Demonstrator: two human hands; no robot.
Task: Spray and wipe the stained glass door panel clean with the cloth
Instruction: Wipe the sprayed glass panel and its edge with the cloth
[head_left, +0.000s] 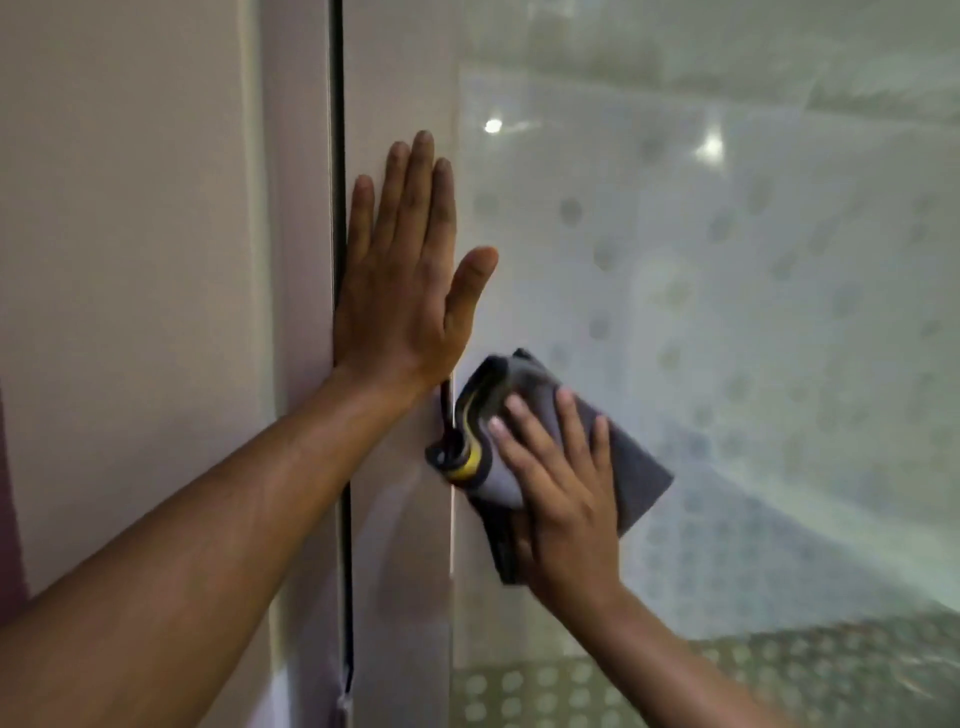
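Note:
The glass door panel (727, 312) fills the right side of the head view, hazy and covered with pale round dots. A grey cloth (634, 467) with a black and yellow edge lies flat on the glass near the panel's left edge. My right hand (561, 483) presses on the cloth with fingers spread. My left hand (410, 275) rests flat and open on the door frame (395, 519), fingers pointing up, just above and left of the cloth. No spray bottle is in view.
A dark seal strip (338, 156) runs vertically between the door frame and the beige wall (130, 260) on the left. A dotted band (779, 675) crosses the bottom of the glass.

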